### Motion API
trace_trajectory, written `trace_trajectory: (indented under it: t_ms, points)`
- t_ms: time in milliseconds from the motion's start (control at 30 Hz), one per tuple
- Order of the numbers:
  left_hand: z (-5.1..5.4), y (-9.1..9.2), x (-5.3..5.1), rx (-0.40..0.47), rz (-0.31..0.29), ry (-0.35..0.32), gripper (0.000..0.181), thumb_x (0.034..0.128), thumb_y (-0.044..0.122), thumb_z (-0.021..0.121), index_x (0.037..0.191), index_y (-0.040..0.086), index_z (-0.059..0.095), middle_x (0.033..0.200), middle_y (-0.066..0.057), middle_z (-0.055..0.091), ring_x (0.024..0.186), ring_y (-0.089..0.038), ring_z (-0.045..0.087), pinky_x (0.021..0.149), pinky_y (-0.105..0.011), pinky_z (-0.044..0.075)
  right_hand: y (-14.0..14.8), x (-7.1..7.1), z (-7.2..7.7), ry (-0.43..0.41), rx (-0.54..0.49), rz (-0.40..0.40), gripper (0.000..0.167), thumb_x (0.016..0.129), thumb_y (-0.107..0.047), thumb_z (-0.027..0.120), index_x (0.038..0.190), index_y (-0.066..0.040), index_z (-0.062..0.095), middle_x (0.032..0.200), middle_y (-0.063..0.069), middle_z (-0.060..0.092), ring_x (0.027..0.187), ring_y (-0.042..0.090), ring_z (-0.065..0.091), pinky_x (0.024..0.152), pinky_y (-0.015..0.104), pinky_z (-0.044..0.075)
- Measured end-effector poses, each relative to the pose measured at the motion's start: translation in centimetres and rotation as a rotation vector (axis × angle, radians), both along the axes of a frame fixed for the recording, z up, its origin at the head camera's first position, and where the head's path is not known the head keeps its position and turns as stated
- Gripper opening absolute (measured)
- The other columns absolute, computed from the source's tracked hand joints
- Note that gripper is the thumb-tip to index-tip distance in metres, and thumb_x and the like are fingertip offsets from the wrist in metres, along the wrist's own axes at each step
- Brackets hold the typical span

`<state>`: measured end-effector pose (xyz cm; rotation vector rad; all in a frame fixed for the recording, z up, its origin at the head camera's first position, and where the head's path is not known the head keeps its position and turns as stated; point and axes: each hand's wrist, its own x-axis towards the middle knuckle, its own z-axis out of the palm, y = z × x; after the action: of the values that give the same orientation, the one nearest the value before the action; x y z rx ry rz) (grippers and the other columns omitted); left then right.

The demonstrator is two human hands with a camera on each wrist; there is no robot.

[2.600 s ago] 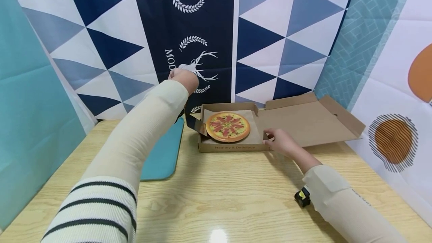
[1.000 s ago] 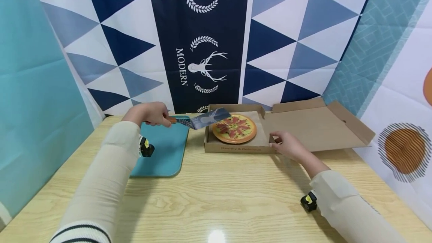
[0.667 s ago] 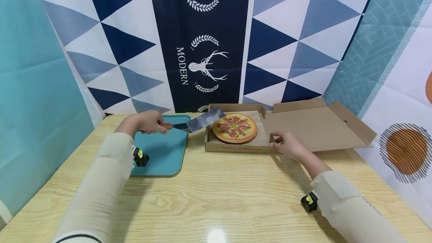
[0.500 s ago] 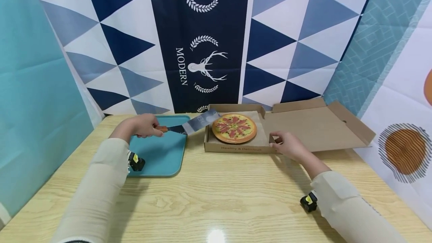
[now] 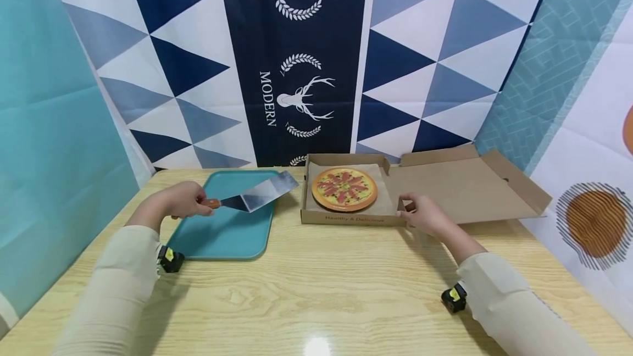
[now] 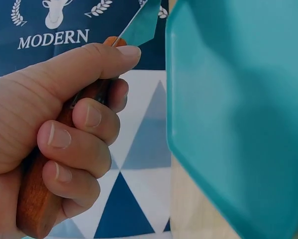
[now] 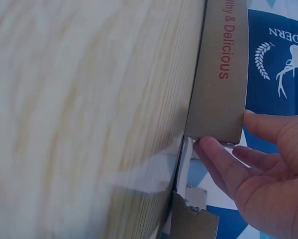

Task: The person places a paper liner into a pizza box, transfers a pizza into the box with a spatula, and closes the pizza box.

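Note:
My left hand grips the wooden handle of a spatula, fingers curled round it and thumb along the top. The spatula's flat metal blade points right, raised above a teal tray, with nothing on it. A round pizza with red strips on top sits whole on paper inside an open cardboard pizza box. At the box's front right corner, my right hand pinches the cardboard wall. In the right wrist view, the thumb lies on the wall's upper edge, fingers by its end.
The box's lid lies folded open to the right, its side flap standing up. All of it rests on a light wooden table. A patterned cloth hangs close behind, with more cloth at both sides.
My left hand has come down from high over the box's left side and moved left and nearer. The spatula blade has left the pizza's edge for the tray. My right hand stays at the corner.

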<state>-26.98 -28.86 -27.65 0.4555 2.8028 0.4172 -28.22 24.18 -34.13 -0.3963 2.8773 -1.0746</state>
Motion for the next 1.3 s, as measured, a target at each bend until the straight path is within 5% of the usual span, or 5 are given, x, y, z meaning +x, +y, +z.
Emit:
trace_trajectory:
  t_ms: [633,1133,1300]
  points:
    - [-2.1,-5.3,3.5,0.031,0.153,-0.047,0.024,0.0912,0.024,0.066,0.083,0.002,0.065,0.052,0.003,0.04,0.042,-0.009,0.035,0.043,-0.027,0.034,0.2,-0.1,-0.1,-0.018,-0.014,-0.001,0.053,0.097,-0.006,0.058,0.139,0.017,0.035,0.115,0.039,0.055,0.082,0.031,0.067,0.073,0.041,0.057]
    - [-2.9,-6.1,3.7,0.036,0.209,-0.095,0.023,0.0907,0.025,0.068,0.084,0.003,0.066,0.052,0.003,0.04,0.044,-0.01,0.035,0.045,-0.026,0.033,0.0,-0.1,-0.2,-0.028,-0.025,0.006,0.053,0.097,-0.005,0.059,0.139,0.017,0.036,0.113,0.036,0.057,0.082,0.03,0.068,0.074,0.042,0.057]
    - [-2.5,-5.9,3.6,-0.034,0.184,-0.03,0.023,0.0872,0.025,0.073,0.079,0.004,0.068,0.052,0.002,0.043,0.045,-0.011,0.038,0.046,-0.027,0.034,0.0,-0.1,-0.2,-0.018,-0.018,0.009,0.053,0.097,-0.006,0.059,0.139,0.017,0.036,0.113,0.036,0.057,0.081,0.03,0.068,0.073,0.041,0.057]
